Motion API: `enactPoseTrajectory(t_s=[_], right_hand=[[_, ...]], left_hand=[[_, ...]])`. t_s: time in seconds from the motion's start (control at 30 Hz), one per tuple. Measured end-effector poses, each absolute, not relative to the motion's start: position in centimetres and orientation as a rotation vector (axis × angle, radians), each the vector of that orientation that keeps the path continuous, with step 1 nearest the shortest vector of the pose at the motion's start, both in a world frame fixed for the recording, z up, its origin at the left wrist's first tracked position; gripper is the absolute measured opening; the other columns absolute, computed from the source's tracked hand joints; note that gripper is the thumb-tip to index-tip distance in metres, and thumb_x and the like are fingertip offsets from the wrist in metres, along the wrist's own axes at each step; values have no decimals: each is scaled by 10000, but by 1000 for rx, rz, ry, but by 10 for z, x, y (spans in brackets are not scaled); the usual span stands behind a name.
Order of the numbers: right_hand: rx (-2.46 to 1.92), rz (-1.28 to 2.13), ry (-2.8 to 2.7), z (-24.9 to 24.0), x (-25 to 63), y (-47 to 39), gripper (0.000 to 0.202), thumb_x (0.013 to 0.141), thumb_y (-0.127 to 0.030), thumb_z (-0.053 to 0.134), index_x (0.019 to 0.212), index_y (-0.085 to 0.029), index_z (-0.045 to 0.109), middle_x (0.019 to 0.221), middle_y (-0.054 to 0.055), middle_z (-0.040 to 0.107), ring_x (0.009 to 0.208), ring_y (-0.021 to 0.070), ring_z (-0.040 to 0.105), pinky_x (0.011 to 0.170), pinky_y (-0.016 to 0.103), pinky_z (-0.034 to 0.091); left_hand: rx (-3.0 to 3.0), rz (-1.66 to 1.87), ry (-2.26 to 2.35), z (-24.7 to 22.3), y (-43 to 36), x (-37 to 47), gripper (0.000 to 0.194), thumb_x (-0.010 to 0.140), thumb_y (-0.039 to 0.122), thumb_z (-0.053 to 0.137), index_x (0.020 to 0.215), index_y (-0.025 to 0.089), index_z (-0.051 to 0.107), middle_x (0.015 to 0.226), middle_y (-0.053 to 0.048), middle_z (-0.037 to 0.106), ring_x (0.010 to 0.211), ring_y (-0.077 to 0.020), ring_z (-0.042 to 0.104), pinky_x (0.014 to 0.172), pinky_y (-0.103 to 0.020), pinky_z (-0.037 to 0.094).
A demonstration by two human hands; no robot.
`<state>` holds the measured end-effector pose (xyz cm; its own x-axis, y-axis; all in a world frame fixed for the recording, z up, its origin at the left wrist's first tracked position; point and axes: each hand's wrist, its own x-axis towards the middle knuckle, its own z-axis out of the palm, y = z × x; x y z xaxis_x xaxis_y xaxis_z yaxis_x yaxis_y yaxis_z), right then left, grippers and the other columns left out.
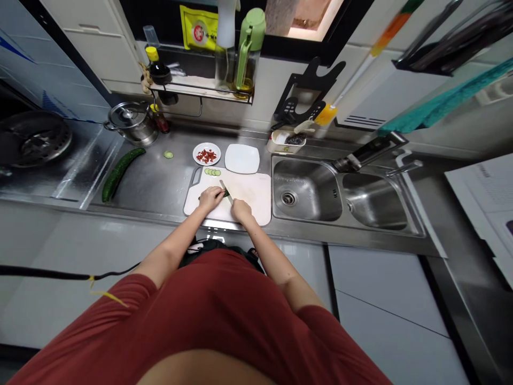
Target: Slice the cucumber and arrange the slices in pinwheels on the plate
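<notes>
On a white cutting board (257, 200), my left hand (211, 198) is closed over a dark green piece of cucumber (225, 193), which it mostly covers. My right hand (241, 210) grips the handle of a kitchen knife (223, 185). The blade points up and left and lies against the cucumber, close to my left fingertips. Several pale green cucumber slices (212, 172) rest in a row at the board's upper left. Behind the board stand a white plate of chopped red pieces (207, 155) and a bare white square plate (242, 159).
A whole cucumber (120, 174) and a cut cucumber end (168, 154) lie on the steel counter at left. Beyond them are a lidded pot (130, 123) and a wok (34, 139). To the right is a double sink (308, 187); a bottle shelf (200, 91) hangs above.
</notes>
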<state>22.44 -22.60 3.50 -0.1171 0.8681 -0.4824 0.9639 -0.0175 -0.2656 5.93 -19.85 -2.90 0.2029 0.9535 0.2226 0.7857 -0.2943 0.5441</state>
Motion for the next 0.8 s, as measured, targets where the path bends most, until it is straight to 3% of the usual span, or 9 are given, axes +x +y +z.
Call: enactPoseTrajectory(t_s=[0.8], right_hand=[[1931, -730, 2086, 34, 253, -262, 310, 944, -213, 386, 1160, -172, 605, 1074, 133, 682, 989, 227, 647, 812, 303, 459]], left_hand=[[2084, 661, 1708, -9, -199, 63, 230, 894, 323, 528, 1024, 258, 706, 1067, -26, 708, 1018, -200, 626, 889, -308, 468]])
